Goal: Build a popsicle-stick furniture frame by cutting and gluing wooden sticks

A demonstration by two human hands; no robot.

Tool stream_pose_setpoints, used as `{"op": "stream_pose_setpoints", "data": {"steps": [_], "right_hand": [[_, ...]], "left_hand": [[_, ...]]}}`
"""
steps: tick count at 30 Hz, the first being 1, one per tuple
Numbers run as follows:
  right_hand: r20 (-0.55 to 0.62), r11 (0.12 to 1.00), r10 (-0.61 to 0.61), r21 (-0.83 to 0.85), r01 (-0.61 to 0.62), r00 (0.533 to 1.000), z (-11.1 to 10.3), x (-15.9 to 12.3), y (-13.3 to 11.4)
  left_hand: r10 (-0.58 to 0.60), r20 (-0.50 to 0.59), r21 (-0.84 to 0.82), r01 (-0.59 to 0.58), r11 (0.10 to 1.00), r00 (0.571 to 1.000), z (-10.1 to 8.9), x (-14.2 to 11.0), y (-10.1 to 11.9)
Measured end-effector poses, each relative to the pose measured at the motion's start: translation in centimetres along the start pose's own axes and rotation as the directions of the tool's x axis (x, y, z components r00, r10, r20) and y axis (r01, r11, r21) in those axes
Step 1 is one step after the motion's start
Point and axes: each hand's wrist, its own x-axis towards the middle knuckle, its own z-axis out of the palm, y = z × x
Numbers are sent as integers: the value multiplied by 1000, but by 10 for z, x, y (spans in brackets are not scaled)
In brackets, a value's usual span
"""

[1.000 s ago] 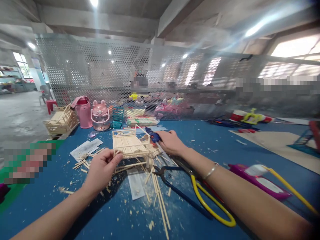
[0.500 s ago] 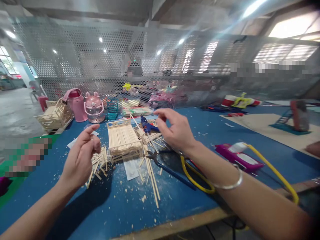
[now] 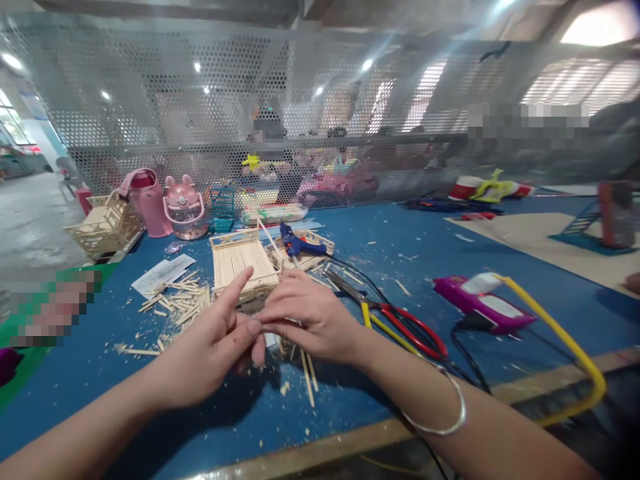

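My left hand point(image 3: 213, 350) and my right hand point(image 3: 310, 313) meet above the near side of a small wooden-stick frame point(image 3: 240, 263), their fingertips touching. On my left hand the index finger points up and away while the thumb presses against the right fingertips. The fingers of my right hand are drawn together in a pinch. Anything between the fingertips is too small or hidden to make out. A blue glue gun point(image 3: 297, 243) lies just beyond my right hand. Beneath both hands, thin wooden sticks point(image 3: 309, 380) stick out towards me.
Cut stick pieces point(image 3: 187, 300) lie left of the frame. Right of my hand are scissors with red and yellow handles point(image 3: 415, 330) and a purple device point(image 3: 483, 307) with a yellow tube. Pink bottles point(image 3: 150, 207) and another stick model point(image 3: 105, 227) stand at the back left.
Both hands were apart and have come together at the fingertips. My right hand moved back from beside the glue gun; my left hand moved right, uncovering the stick pieces.
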Motion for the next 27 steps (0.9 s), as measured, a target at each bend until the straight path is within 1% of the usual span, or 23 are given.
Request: {"op": "stream_pose_setpoints", "data": {"steps": [2,3,4,5,6,7,8,9,10,11,12,13,14,15,16,18,20,21,22,24,27], "right_hand": [[11,999,-11,-39,11,1000,-5,0,-2],[15,998,-3,-57,4,1000,-7,0,-2],[7,997,14,-74,-14,1000,-9,0,-1],[-17,995,42,-89,-44,999,-10,0,1],[-65,991,81,-99,-87,995,-11,-1,4],[-124,985,128,-99,-141,984,-11,-1,7],[-184,976,179,-89,-197,967,-11,-2,11],[-238,966,227,-68,-249,944,-11,-2,15],[-277,956,268,-43,-290,923,-10,-3,18],[-301,948,299,-18,-318,906,-10,-3,20],[-317,943,317,1,-334,894,-9,-3,21],[-329,940,325,10,-340,887,-8,-3,22],[-342,939,326,14,-343,881,-8,-3,22],[-355,940,324,13,-342,877,-7,-3,21],[-367,942,316,7,-337,875,-6,-3,19],[-395,950,284,-8,-312,874,-5,-2,14],[-426,962,238,-22,-273,873,-4,0,9],[-442,967,215,-30,-254,871,-3,1,7],[-454,970,195,-40,-238,869,-3,2,4],[-459,973,159,-79,-218,874,-2,7,0],[-417,970,102,-158,-183,903,-1,17,-4]], "left_hand": [[18,-2,84,-18,996,1000,1,4,2],[49,-39,172,-41,984,998,1,6,4],[106,-107,292,-70,954,989,-1,8,5],[190,-185,435,-93,896,964,-5,11,7],[305,-275,583,-94,807,912,-9,14,8],[420,-323,702,-83,707,848,-15,17,8],[495,-324,785,-63,616,806,-20,20,8],[507,-298,832,-40,553,809,-25,24,7],[482,-263,854,-31,519,836,-30,27,5],[449,-235,863,-28,505,862,-33,30,2],[416,-215,864,-27,503,883,-35,33,-1],[395,-208,859,-26,511,895,-36,34,-4],[391,-216,851,-23,524,895,-35,36,-7],[401,-242,840,-16,542,884,-34,36,-8],[419,-283,825,-4,565,863,-33,36,-9],[450,-389,778,25,628,804,-28,34,-6],[456,-498,710,46,702,737,-21,30,-1],[444,-535,675,48,736,718,-18,27,3],[430,-560,640,41,767,708,-15,25,6],[393,-590,571,20,821,705,-11,20,10],[331,-630,458,-8,889,703,-8,17,10]]}}
